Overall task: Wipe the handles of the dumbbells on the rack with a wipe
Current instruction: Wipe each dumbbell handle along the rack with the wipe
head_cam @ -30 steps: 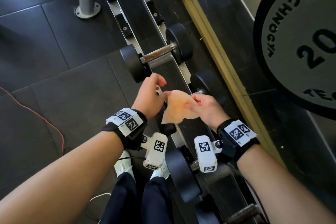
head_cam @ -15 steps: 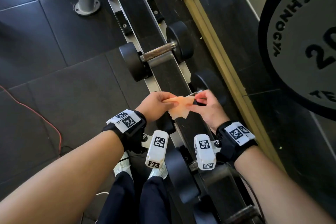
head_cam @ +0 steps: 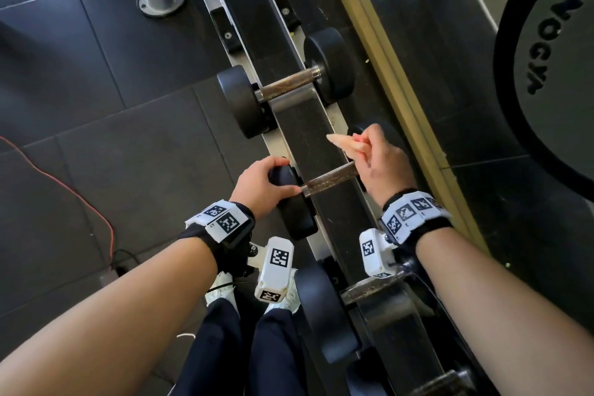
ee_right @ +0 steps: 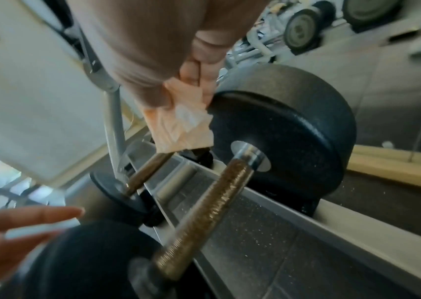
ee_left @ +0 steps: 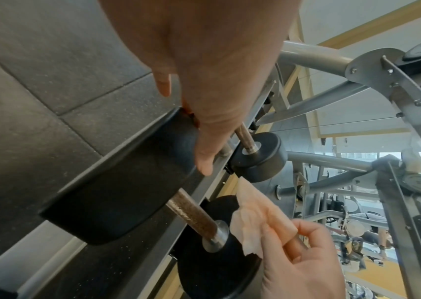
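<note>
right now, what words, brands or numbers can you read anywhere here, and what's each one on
"HNOGY": raised letters on the big dark grey round weight plate, cut off at the frame edge; next letter unclear.
Small print on the white coded wristband tags: too small to read.
None on the black round dumbbells or the peach crumpled wipe.

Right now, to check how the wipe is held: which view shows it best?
Left wrist view: the wipe shows unobstructed, pinched in the right hand. The right wrist view shows it partly behind the palm; the head view shows only a tip poking from the fist.
</note>
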The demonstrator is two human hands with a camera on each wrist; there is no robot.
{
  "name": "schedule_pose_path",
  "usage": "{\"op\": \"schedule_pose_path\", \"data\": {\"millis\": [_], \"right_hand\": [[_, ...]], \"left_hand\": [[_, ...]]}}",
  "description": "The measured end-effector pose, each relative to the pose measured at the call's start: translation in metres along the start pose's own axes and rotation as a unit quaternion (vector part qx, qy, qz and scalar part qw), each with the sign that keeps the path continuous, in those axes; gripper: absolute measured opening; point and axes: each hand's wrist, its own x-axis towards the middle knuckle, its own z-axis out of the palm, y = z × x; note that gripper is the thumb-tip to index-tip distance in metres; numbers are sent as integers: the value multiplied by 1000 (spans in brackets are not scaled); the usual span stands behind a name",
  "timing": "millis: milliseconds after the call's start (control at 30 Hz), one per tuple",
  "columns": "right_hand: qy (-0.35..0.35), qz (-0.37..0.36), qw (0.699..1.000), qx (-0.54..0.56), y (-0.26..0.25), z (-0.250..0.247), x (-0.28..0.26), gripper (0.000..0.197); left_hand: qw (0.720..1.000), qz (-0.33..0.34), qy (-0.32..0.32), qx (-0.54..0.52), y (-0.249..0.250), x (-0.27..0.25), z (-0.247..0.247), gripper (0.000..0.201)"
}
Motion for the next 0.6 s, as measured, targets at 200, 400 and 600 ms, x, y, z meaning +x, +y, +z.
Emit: {"op": "schedule_pose_path", "data": {"millis": [200, 400, 600], "right_hand": [[-75, -52, 990, -109, 9, 28, -1, 22], [-214, -63, 967, -122, 24, 54, -9, 51], [-178, -39, 963, -198, 22, 74, -21, 60]], "left_hand": [[999, 6, 24, 23, -11, 1, 4, 57], [999, 34, 25, 19, -17, 3, 2, 57], [998, 25, 13, 47, -16, 6, -2, 59]]}}
